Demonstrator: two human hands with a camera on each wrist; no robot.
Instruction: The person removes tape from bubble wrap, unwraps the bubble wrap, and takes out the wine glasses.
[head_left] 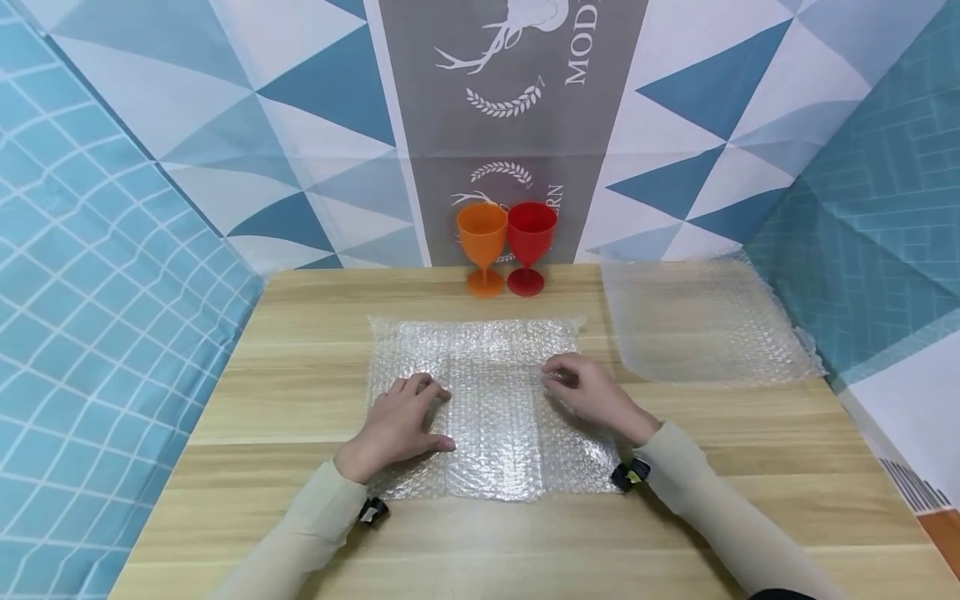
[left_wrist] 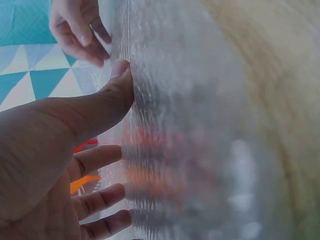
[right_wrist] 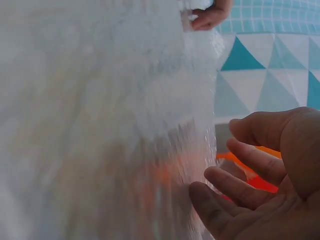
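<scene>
A sheet of clear bubble wrap [head_left: 495,417] lies flat on the table, its surface marked by lengthwise creases or overlapping layers. On its left part rests my left hand [head_left: 401,421], fingers spread and thumb pointing inward. In the left wrist view the fingertips and thumb [left_wrist: 122,85] touch the wrap. Over the right part is my right hand [head_left: 588,396], fingers loosely bent with nothing between them. The right wrist view has its lower fingertips [right_wrist: 202,195] at the wrap's surface, while the thumb stands apart from it.
An orange goblet [head_left: 483,237] and a red goblet [head_left: 531,237] stand upright side by side at the table's back edge. Another bubble wrap sheet [head_left: 697,321] lies at the back right, reaching over the edge. Patterned cloth walls [head_left: 322,125] enclose the wooden table [head_left: 300,358].
</scene>
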